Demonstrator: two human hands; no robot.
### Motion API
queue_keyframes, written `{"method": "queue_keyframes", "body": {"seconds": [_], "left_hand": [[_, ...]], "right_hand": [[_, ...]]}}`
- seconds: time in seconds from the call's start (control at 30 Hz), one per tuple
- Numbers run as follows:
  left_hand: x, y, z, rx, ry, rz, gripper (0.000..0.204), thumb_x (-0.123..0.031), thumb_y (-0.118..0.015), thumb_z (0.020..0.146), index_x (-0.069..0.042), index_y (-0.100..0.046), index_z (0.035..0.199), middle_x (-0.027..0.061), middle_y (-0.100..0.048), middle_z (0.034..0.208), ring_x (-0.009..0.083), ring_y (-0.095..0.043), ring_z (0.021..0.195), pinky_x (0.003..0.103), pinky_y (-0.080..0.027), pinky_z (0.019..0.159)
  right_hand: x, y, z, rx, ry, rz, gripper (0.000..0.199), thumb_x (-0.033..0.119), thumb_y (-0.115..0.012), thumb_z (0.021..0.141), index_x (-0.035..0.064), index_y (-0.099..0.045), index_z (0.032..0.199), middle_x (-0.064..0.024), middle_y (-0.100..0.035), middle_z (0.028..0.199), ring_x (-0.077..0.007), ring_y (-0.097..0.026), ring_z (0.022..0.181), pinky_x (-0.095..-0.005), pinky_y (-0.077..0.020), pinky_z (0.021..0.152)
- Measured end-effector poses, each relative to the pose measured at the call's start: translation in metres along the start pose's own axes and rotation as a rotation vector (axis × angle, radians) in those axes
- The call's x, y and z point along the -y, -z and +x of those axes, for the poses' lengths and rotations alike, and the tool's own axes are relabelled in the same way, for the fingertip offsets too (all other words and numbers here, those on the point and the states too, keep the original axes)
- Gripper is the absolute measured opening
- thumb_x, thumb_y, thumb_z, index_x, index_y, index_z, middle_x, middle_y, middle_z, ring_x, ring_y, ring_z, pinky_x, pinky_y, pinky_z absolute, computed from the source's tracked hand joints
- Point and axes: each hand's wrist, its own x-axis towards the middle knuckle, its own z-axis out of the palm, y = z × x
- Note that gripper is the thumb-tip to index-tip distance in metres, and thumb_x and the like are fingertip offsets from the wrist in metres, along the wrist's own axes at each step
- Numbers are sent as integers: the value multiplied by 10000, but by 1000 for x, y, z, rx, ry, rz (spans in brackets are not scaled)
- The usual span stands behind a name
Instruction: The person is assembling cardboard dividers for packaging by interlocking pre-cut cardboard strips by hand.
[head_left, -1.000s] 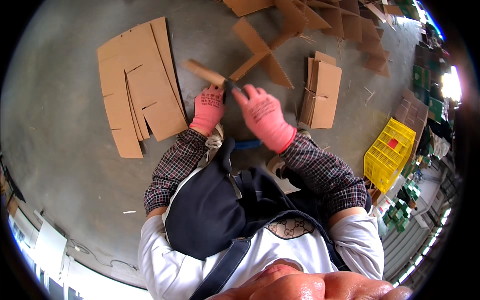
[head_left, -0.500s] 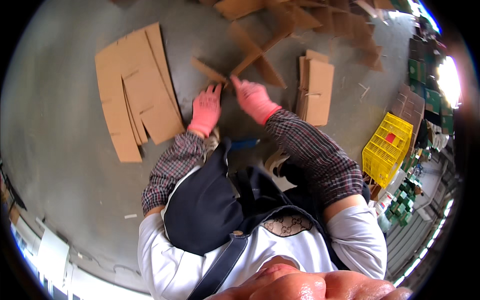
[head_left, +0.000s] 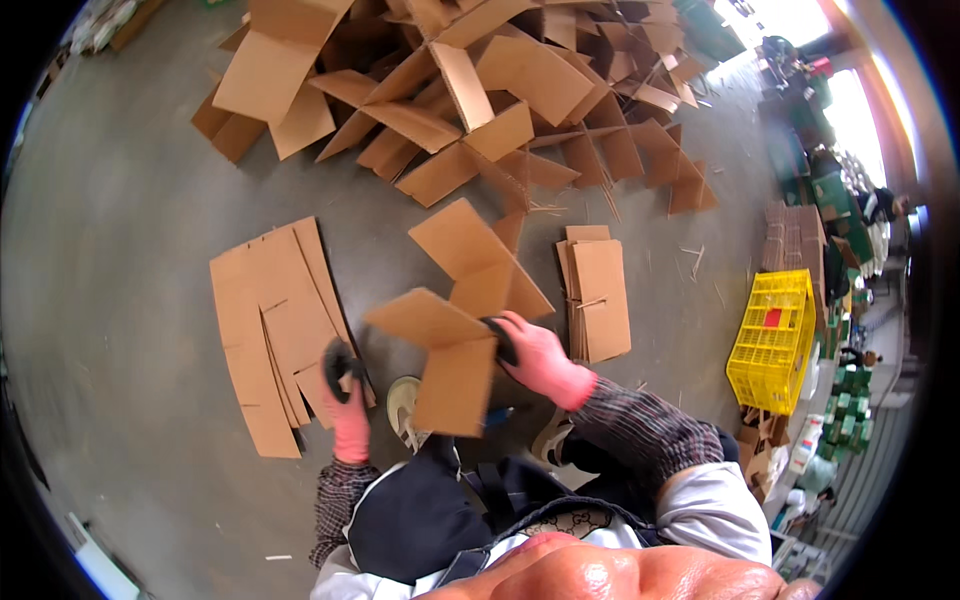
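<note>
flattened cardboard stack (head_left: 275,330) lies on the floor (head_left: 110,250) at the person's left; left hand (head_left: 345,395) rests on its near right edge. right hand (head_left: 535,355) holds a folded cardboard piece (head_left: 450,350) up between the two stacks. small cardboard stack (head_left: 597,295) lies to the right. loose cardboard heap (head_left: 470,90) lies beyond. crate (head_left: 775,340) stands far right.

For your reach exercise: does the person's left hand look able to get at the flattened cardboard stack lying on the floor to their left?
Probably yes. The left hand is already down at the near edge of the flattened cardboard stack, with nothing between them; the right hand alone grips the folded cardboard piece.
</note>
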Motion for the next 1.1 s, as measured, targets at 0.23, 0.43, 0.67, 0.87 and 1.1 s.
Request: {"method": "queue_keyframes", "body": {"seconds": [0.23, 0.43, 0.67, 0.87, 1.1], "left_hand": [[67, 4, -14, -5, 139, 8, 370, -29, -510, 877, 20, -454, 1240, 115, -518, 1207, 196, -476, 1127, 314, -367, 979], [46, -31, -7, 121, 53, 100, 568, 4, -595, 781, 3, -363, 1299, 152, -438, 1248, 277, -449, 1158, 350, -367, 982], [18, -42, 36, 211, -161, 471, 725, -82, -709, 706, -8, -322, 1315, 191, -401, 1274, 344, -352, 1236, 408, -311, 1027], [90, 40, 61, -149, 122, 1390, 1071, -569, -715, 617, -19, -205, 1380, 284, -308, 1323, 433, -263, 1248, 568, -229, 1011], [94, 62, 6, -217, 282, 1266, 991, -362, -786, 638, 7, -230, 1370, 241, -351, 1330, 365, -338, 1239, 417, -312, 1018]], "right_hand": [[24, 3, 32, -7, 102, -149, 585, 114, -654, 681, 51, -451, 1226, -164, -490, 1123, -317, -566, 933, -382, -470, 793], [-49, -43, 117, -30, -23, -410, 487, 112, -518, 796, 108, -439, 1276, -173, -483, 1167, -319, -573, 908, -386, -467, 793], [-28, -90, 230, -226, -44, -311, 415, 201, -465, 856, 26, -427, 1230, -245, -497, 1148, -351, -544, 971, -441, -442, 848], [-72, -36, 89, -456, -48, -96, 582, 150, -698, 702, 49, -464, 1225, -153, -488, 1182, -327, -480, 1087, -411, -391, 906], [-235, -27, -56, -698, -959, 33, 626, 378, -716, 713, 154, -479, 1248, -146, -452, 1242, -309, -431, 1169, -432, -370, 952]]}}
